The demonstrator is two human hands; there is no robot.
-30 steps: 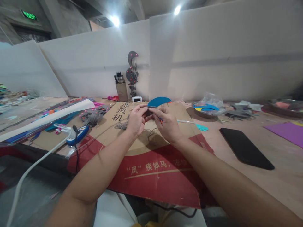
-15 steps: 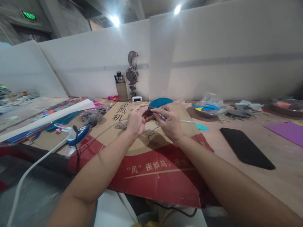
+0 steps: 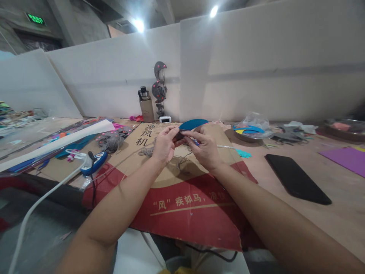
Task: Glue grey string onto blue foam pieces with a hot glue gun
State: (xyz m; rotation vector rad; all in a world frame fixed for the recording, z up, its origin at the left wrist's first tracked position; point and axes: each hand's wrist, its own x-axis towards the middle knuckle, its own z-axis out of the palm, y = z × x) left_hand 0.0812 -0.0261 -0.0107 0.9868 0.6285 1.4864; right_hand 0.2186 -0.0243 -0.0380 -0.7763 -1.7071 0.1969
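Note:
My left hand (image 3: 165, 145) pinches a small dark grey piece (image 3: 179, 135), soft-looking, between thumb and fingers above the cardboard sheet (image 3: 182, 228). Fingertips of my right hand (image 3: 205, 148) meet it from the other side. A slim tool with a blue end (image 3: 196, 142) shows between the right fingers; most of it is hidden, so its kind is unclear. Grey yarn (image 3: 146, 152) lies beside and beneath the hands, with a loose strand looping below them. Behind the hands rests a dark blue rounded piece (image 3: 194, 123).
At the back stand a bottle (image 3: 146, 106) and a grey hanging ornament with pink dots (image 3: 159, 89). Grey yarn balls (image 3: 112, 140) and a blue-and-white power strip (image 3: 94, 163) sit left. Rightward are a bowl (image 3: 251, 135), a black phone-like slab (image 3: 296, 179) and a purple sheet (image 3: 346, 160).
The right hand shifted slightly right and the dark grey piece tilted more into view over the first half second. Since then both hands have stayed almost still.

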